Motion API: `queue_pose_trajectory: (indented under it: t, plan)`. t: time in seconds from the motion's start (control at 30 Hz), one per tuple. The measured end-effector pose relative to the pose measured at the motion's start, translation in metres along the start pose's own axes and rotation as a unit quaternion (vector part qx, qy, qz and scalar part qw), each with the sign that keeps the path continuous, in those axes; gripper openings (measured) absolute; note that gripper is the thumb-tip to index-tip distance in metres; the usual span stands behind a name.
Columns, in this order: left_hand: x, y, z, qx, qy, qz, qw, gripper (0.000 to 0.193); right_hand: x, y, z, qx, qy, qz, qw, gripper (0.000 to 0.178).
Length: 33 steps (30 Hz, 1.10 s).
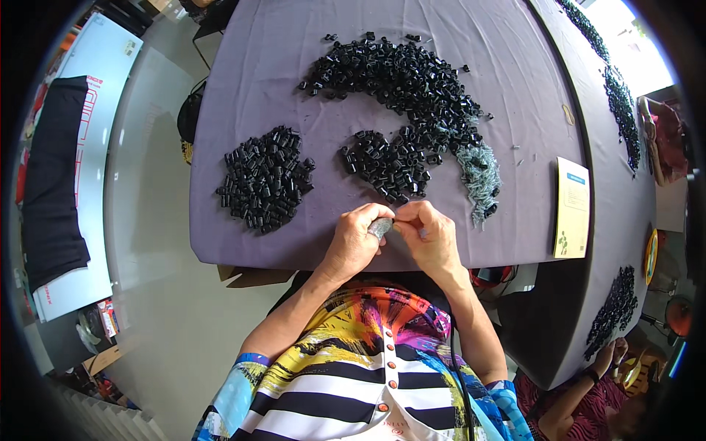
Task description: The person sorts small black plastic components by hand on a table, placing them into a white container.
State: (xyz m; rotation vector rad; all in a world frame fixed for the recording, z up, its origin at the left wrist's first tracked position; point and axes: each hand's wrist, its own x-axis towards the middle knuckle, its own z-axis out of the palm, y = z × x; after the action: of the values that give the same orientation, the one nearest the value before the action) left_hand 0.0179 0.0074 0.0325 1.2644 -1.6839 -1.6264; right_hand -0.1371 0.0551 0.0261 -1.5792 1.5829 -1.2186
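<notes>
Above the surface, the left hand clasps a grey object, the right hand pinches something unclear, and the black pieces seem light, stiff, best held side-on.

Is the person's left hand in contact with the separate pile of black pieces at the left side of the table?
Apart. The head view shows bare purple-grey cloth between the left hand and the left pile of black pieces.

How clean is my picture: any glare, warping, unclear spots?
Head view: glare washes out the upper right; head view: the white counter bows near the left rim; head view: the left hand and right hand are well lit, but what they pinch is too small to identify.
</notes>
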Motion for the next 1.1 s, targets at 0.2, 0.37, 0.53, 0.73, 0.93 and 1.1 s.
queue_pose_trajectory:
  t: [0.2,0.37,0.53,0.73,0.93,1.1]
  plan:
    - [0.008,-0.009,-0.004,-0.079,-0.025,-0.039,0.996,0.019,0.023,0.007,-0.020,-0.100,0.050,-0.002,0.994,0.011]
    - [0.012,-0.003,-0.002,-0.082,-0.026,-0.042,0.995,0.018,0.032,0.013,-0.012,-0.210,0.049,-0.009,0.976,0.013]
    - [0.012,-0.005,-0.002,-0.096,-0.020,-0.049,0.994,0.019,0.032,0.005,-0.010,-0.224,0.028,0.023,0.974,0.014]
    - [0.012,-0.004,-0.002,-0.091,-0.019,-0.047,0.995,0.019,0.030,0.007,-0.008,-0.265,-0.002,-0.022,0.964,0.020]
    - [0.012,-0.004,0.000,-0.090,-0.004,-0.049,0.995,0.018,0.028,0.011,-0.013,-0.150,0.061,-0.011,0.987,0.019]
    - [0.013,-0.006,0.002,-0.102,0.007,-0.051,0.994,0.017,0.023,0.020,-0.013,-0.058,0.127,-0.005,0.990,0.015]
